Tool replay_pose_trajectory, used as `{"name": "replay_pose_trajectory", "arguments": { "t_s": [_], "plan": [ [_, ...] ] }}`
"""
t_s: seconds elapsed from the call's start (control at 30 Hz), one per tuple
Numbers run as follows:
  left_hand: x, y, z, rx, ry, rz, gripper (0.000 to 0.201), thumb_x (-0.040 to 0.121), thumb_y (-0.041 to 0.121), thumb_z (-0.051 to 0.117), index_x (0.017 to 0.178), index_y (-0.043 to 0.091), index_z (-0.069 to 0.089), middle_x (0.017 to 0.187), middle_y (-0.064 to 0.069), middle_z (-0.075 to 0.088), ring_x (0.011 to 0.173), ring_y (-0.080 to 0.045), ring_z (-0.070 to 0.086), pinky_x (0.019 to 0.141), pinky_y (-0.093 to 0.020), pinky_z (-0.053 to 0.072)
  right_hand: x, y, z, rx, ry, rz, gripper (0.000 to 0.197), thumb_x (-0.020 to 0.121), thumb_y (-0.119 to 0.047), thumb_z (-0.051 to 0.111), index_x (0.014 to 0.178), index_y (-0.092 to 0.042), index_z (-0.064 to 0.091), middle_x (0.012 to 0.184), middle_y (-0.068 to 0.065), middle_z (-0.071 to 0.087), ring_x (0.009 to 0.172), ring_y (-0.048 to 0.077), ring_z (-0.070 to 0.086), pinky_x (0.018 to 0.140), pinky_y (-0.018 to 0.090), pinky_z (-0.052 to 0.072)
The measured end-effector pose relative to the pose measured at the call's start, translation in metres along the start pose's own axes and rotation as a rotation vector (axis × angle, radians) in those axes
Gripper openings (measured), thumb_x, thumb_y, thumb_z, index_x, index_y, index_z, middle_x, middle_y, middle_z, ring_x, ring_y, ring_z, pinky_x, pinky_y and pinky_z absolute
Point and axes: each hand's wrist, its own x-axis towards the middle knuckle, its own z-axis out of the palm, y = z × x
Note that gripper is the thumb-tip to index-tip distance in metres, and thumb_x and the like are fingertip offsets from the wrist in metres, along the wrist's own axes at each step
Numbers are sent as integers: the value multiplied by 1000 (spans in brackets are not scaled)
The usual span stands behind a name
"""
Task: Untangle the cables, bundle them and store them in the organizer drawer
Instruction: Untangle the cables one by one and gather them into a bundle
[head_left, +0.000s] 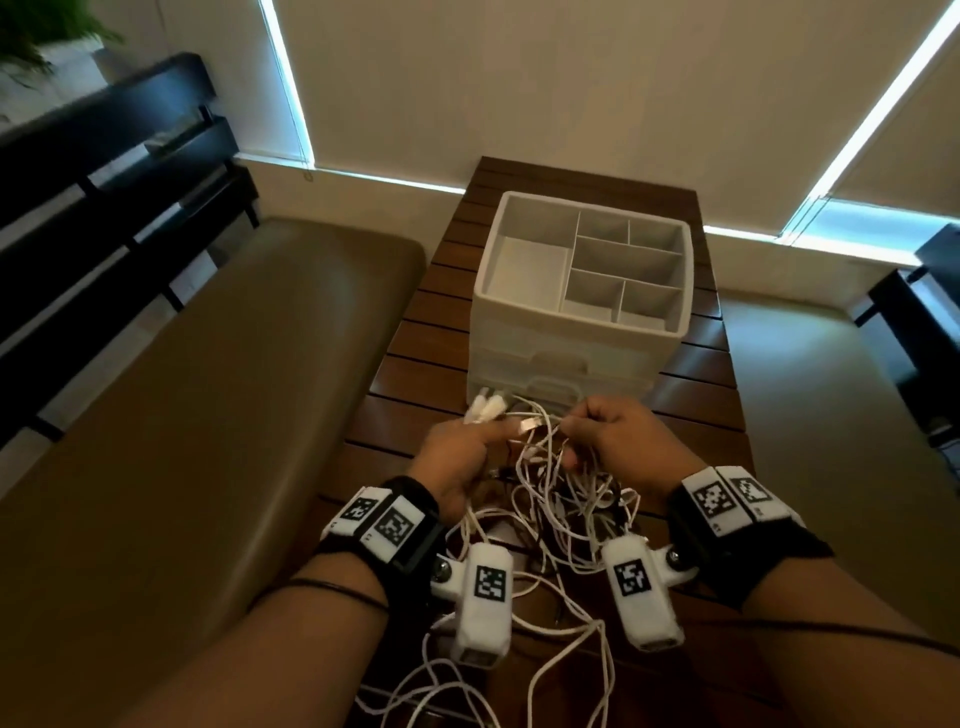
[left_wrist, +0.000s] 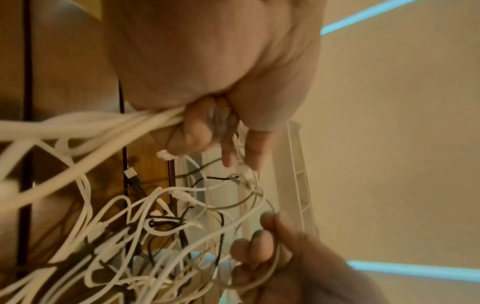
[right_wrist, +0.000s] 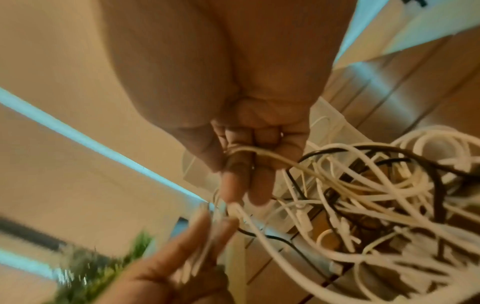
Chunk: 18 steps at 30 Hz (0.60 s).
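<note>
A tangle of white and black cables (head_left: 545, 499) lies on the slatted wooden table (head_left: 691, 374), trailing toward the near edge. My left hand (head_left: 457, 452) grips a bunch of white cables (left_wrist: 109, 127) with their plug ends (head_left: 485, 408) sticking out past my fingers. My right hand (head_left: 618, 436) pinches a thin white cable (right_wrist: 259, 153) between curled fingers, close beside the left hand. Just behind both hands stands the white organizer (head_left: 582, 270), its top compartments empty and its front drawers (head_left: 550, 364) looking pushed in.
A brown cushioned bench (head_left: 208, 415) runs along the left of the table, with a black slatted backrest (head_left: 104, 182). Another seat (head_left: 831, 389) lies to the right. Wall and window blinds (head_left: 571, 78) are behind the organizer.
</note>
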Motion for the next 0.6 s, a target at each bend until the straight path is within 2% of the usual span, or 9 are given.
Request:
{"name": "replay_pose_trajectory", "arguments": {
  "t_s": [0.03,0.07,0.13,0.17,0.27,0.37,0.47,0.53,0.6],
  "plan": [
    [2,2,-1,-54,9,-15,40,73,18,82,107,1,68,92,-20,74,71,-31,71,67,-51,60,-1,0,-2,-1,10,7,19,94,-18,55,78,-10,61,64,7,69,56,15,61,65,33,49],
    [4,4,-3,-94,-17,-28,42,68,20,85,102,0,69,95,-22,73,70,-33,70,63,-47,60,0,0,-5,-114,41,-6,19,94,-19,55,78,-10,61,68,8,70,60,18,62,67,35,50],
    [-1,8,0,-105,-123,-34,29,71,17,81,92,2,68,76,-17,70,44,-18,58,38,-21,45,0,-1,-6,-427,122,-61,21,92,-23,56,78,-8,61,76,10,68,71,24,63,69,35,49],
    [-3,8,2,-66,-188,-60,23,74,16,77,91,5,67,65,-9,64,36,-10,47,34,-15,33,1,-3,-4,-486,134,-88,21,91,-23,56,79,-6,62,78,11,66,74,26,62,68,35,48],
    [-2,4,9,175,-337,-167,27,76,17,75,99,12,61,56,4,41,39,-6,25,36,-17,18,3,-6,-2,-322,55,-85,15,90,-14,57,87,-4,68,82,13,69,76,29,64,69,40,52],
    [-1,1,15,236,-199,-194,18,83,11,69,100,9,63,58,1,44,36,-7,31,33,-16,22,-1,-3,-6,-232,59,-64,13,92,-16,58,84,-10,67,74,8,71,66,18,66,68,37,55],
    [0,1,14,208,-47,-104,14,84,4,66,98,5,64,54,0,54,35,-8,41,32,-16,30,-9,2,-7,-228,52,-34,16,91,-19,61,77,-11,64,63,6,70,52,14,63,60,32,54],
    [6,2,9,60,6,-49,19,87,3,61,106,6,64,56,1,49,36,-7,34,32,-16,26,-10,6,-8,-187,59,1,16,92,-17,60,78,-9,63,63,7,69,52,16,63,60,33,54],
    [10,5,6,-127,-16,-62,8,91,6,57,96,9,62,56,4,40,34,-5,25,29,-15,20,-13,8,-7,60,48,44,12,94,-11,56,83,-8,60,65,10,67,53,19,63,56,31,53]
  ]
}}
